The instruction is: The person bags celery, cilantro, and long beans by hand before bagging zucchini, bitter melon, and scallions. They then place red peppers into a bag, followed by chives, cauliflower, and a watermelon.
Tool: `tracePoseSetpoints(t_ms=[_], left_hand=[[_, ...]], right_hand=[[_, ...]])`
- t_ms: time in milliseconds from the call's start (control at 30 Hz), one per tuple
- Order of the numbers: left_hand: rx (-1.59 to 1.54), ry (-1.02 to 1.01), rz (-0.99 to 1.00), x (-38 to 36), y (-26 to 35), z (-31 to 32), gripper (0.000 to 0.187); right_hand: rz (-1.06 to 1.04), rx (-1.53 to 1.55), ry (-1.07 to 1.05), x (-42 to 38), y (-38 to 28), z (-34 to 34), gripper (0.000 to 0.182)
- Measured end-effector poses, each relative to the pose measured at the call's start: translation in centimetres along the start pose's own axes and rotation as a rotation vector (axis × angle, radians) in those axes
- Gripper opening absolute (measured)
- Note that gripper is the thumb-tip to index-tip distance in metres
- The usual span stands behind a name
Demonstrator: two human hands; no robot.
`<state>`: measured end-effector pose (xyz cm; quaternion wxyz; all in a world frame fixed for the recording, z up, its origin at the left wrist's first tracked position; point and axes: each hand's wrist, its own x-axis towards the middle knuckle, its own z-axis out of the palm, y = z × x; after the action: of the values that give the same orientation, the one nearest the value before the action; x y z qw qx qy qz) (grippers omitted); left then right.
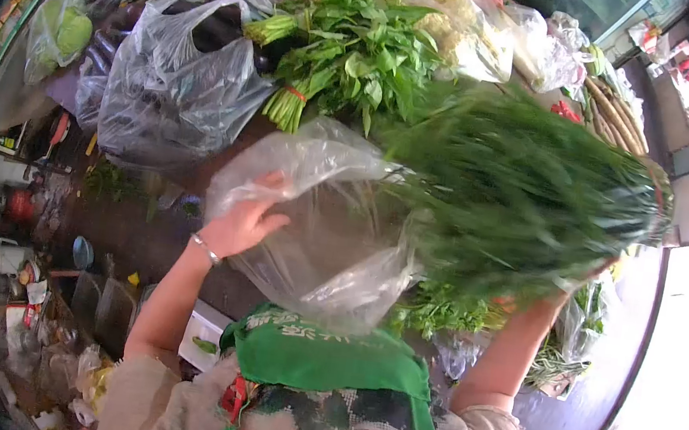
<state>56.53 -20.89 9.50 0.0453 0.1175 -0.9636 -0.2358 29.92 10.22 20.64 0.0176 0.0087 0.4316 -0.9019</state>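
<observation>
Head view: our left hand (243, 223) rests its spread fingers, thumb apart, against the clear bag (340, 245); our right hand (569, 291), arm extended, grasps the leafy bundle (531, 187), beside the bag's right edge. Dark surface (142, 232) shows left.

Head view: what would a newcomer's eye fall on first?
Probably the large bunch of greens, blurred, right of centre, held in the mostly hidden right hand. Then the clear bag near the centre, with the left hand at its left side. Beyond it lie bright leafy bunches.
</observation>
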Motion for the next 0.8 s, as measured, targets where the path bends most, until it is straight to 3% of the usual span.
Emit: tracePoseSetpoints(t_ms=[33, 100, 233, 367, 567, 633, 667, 700, 767, 800], left_hand=[[-0.202, -0.013, -0.064, -0.5, 1.2, -1.1, 0.053], [-0.166, -0.035, -0.147, -0.6, 3.6, -2.2, 0.051], [-0.288, 0.039, -0.077, 0.9, 7.0, -1.5, 0.051], [-0.352, -0.055, -0.132, 2.4, 10.0, 1.3, 0.051], [-0.439, -0.412, -0.047, 2.9, 15.5, 4.4, 0.049], [-0.373, -0.445, 0.130, 3.3, 15.8, 4.8, 0.045], [-0.268, -0.472, -0.016, 4.0, 16.5, 4.1, 0.039], [-0.269, -0.480, 0.003, 4.8, 16.9, 3.7, 0.039], [-0.420, -0.067, -0.133, 6.2, 17.3, 3.0, 0.032], [-0.527, 0.039, -0.216, 7.5, 18.4, 2.2, 0.028]], right_hand=[[0.030, -0.011, -0.004, 1.9, -0.8, -1.1, 0.048], [0.089, -0.028, -0.028, 0.2, -1.4, -5.0, 0.048], [0.222, -0.052, -0.098, 0.0, -0.4, -8.2, 0.048], [0.324, -0.071, -0.151, -2.9, -3.0, -16.1, 0.048], [0.469, -0.080, -0.245, -6.6, -7.2, -28.8, 0.048], [0.476, -0.088, -0.251, -6.2, -8.0, -31.3, 0.048], [0.473, -0.094, -0.247, -5.9, -7.9, -32.1, 0.048], [0.472, -0.103, -0.243, -5.7, -7.7, -32.0, 0.048], [0.474, -0.119, -0.243, -4.9, -6.7, -31.2, 0.048], [0.476, -0.123, -0.246, -4.3, -5.9, -30.5, 0.048]])
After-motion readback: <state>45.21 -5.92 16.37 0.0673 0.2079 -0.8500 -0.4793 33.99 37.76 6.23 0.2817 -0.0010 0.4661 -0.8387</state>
